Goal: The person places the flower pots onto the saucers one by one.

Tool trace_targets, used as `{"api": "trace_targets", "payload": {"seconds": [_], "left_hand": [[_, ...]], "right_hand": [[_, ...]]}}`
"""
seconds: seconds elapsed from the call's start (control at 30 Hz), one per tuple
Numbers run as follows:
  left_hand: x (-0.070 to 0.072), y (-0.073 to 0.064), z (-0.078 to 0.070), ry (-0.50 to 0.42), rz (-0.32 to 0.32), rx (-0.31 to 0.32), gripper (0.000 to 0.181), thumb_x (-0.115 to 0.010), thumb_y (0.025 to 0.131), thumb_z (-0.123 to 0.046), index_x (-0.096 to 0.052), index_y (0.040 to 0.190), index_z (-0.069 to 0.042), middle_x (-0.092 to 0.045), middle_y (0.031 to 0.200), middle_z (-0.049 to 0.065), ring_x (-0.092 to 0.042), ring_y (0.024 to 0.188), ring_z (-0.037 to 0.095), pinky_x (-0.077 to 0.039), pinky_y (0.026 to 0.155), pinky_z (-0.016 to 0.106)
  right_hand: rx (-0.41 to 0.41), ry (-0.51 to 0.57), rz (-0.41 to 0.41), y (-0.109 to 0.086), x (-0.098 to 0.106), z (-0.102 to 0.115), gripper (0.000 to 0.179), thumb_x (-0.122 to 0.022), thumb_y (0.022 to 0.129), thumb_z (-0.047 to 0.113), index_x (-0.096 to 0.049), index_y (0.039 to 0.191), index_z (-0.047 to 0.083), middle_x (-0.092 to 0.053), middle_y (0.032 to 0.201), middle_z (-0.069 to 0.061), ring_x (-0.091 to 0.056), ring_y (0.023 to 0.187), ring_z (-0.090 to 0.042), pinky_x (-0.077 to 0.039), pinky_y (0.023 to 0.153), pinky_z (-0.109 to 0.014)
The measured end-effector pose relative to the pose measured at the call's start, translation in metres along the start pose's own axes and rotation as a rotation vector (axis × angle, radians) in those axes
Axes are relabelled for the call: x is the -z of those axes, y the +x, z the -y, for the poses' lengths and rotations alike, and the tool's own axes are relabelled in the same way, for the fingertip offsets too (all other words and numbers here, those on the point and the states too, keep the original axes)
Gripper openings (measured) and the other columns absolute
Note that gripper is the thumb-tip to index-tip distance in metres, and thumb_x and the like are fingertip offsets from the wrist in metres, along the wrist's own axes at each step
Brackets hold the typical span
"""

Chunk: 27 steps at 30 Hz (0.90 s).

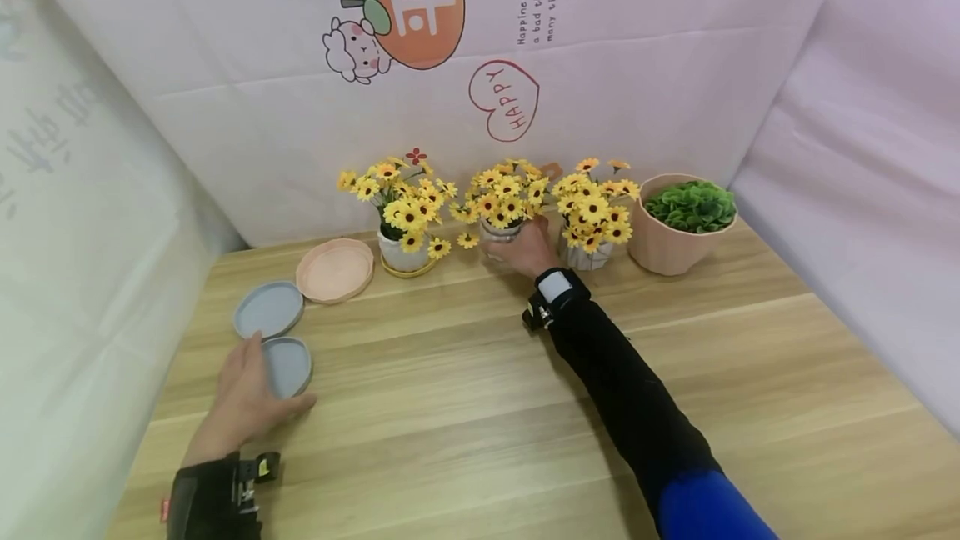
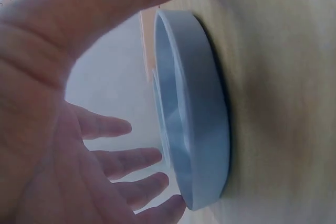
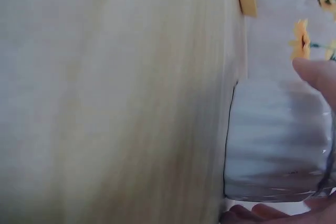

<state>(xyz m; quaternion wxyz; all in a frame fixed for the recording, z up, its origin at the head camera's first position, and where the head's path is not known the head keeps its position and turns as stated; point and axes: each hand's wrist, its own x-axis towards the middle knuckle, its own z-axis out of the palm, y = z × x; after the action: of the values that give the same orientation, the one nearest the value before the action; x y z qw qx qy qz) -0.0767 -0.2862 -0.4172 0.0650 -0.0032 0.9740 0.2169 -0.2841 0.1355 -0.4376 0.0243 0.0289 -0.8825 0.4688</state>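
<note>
My right hand (image 1: 532,247) grips the middle white pot (image 3: 278,140) of yellow daisy-like artificial flowers (image 1: 504,194), thumb on one side and fingers on the other in the right wrist view. The pot's base is close to the tabletop. My left hand (image 1: 243,394) spreads around the small blue-grey saucer (image 1: 288,367), its thumb apart from the fingers. In the left wrist view the saucer's wall (image 2: 202,108) stands between thumb and fingers, with a fingertip right at the rim. Just behind lies a larger blue-grey saucer (image 1: 268,309).
A pink saucer (image 1: 335,270) lies at the back left. Beside it a flower pot (image 1: 403,250) stands on a yellow saucer (image 1: 408,272). Right of my right hand are another flower pot (image 1: 587,255) and a large pink pot (image 1: 670,240) with green leaves. White cloth walls (image 1: 622,98) enclose the table.
</note>
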Motion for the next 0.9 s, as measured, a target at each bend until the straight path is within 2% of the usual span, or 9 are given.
{"api": "trace_targets", "payload": {"seconds": [0.07,0.13,0.27,0.4,0.47,0.7,0.8,0.9], "left_hand": [[-0.001,-0.001,0.003,-0.012,-0.006,0.004,0.137,-0.092,0.078,-0.042,0.000,0.157,0.023,-0.013,0.157,0.053,-0.020,0.143,0.069,-0.025,0.117,0.079],[-0.002,-0.002,0.006,-0.015,-0.022,-0.003,0.136,-0.092,0.078,-0.041,-0.002,0.158,0.022,-0.016,0.156,0.053,-0.023,0.142,0.069,-0.027,0.116,0.079],[-0.003,-0.006,0.013,-0.026,-0.058,-0.029,0.131,-0.093,0.078,-0.037,-0.007,0.156,0.023,-0.025,0.152,0.053,-0.031,0.137,0.068,-0.034,0.111,0.079],[-0.004,-0.007,0.018,-0.055,-0.069,-0.043,0.125,-0.093,0.079,-0.031,-0.010,0.155,0.023,-0.034,0.145,0.052,-0.039,0.130,0.067,-0.041,0.104,0.078],[-0.003,-0.006,0.018,-0.066,-0.059,-0.040,0.125,-0.093,0.080,-0.030,-0.009,0.156,0.023,-0.034,0.145,0.053,-0.040,0.129,0.068,-0.041,0.103,0.078],[-0.007,-0.004,0.010,-0.089,-0.035,-0.038,0.127,-0.093,0.080,-0.029,-0.006,0.156,0.025,-0.029,0.149,0.054,-0.036,0.133,0.069,-0.037,0.109,0.079],[-0.014,-0.002,0.002,-0.095,-0.028,-0.057,0.127,-0.092,0.081,-0.029,-0.005,0.156,0.024,-0.025,0.154,0.053,-0.032,0.138,0.069,-0.032,0.114,0.078],[-0.020,0.000,-0.009,-0.093,-0.031,-0.099,0.124,-0.092,0.081,-0.030,-0.010,0.157,0.023,-0.027,0.155,0.051,-0.033,0.140,0.068,-0.032,0.115,0.077]], "right_hand": [[0.012,0.006,-0.007,0.005,-0.003,-0.001,0.110,-0.091,0.081,0.039,-0.026,0.165,0.015,-0.038,0.161,-0.024,-0.044,0.146,-0.041,-0.040,0.123,-0.055],[0.050,0.031,-0.021,0.011,-0.006,-0.003,0.109,-0.093,0.080,0.035,-0.026,0.165,0.019,-0.043,0.160,-0.019,-0.044,0.147,-0.036,-0.039,0.125,-0.051],[0.085,0.043,-0.030,0.016,-0.009,-0.006,0.098,-0.093,0.080,0.031,-0.036,0.159,0.020,-0.054,0.152,-0.010,-0.052,0.143,-0.030,-0.041,0.124,-0.048],[0.070,0.027,-0.013,0.015,-0.009,-0.006,0.090,-0.093,0.080,0.031,-0.044,0.155,0.018,-0.059,0.147,-0.010,-0.056,0.140,-0.032,-0.044,0.120,-0.050],[0.057,0.018,-0.005,0.014,-0.008,-0.006,0.089,-0.093,0.081,0.031,-0.044,0.155,0.018,-0.060,0.148,-0.010,-0.056,0.140,-0.032,-0.045,0.120,-0.050],[0.070,0.026,0.009,0.014,-0.007,-0.006,0.090,-0.092,0.082,0.028,-0.043,0.157,0.016,-0.058,0.150,-0.012,-0.055,0.141,-0.033,-0.044,0.121,-0.049],[0.075,0.028,0.003,0.015,-0.007,-0.006,0.091,-0.092,0.082,0.028,-0.043,0.156,0.016,-0.058,0.150,-0.012,-0.054,0.142,-0.033,-0.043,0.122,-0.049],[0.077,0.025,0.004,0.015,-0.007,-0.007,0.092,-0.092,0.082,0.028,-0.042,0.157,0.016,-0.058,0.151,-0.013,-0.054,0.142,-0.033,-0.042,0.122,-0.049]]}}
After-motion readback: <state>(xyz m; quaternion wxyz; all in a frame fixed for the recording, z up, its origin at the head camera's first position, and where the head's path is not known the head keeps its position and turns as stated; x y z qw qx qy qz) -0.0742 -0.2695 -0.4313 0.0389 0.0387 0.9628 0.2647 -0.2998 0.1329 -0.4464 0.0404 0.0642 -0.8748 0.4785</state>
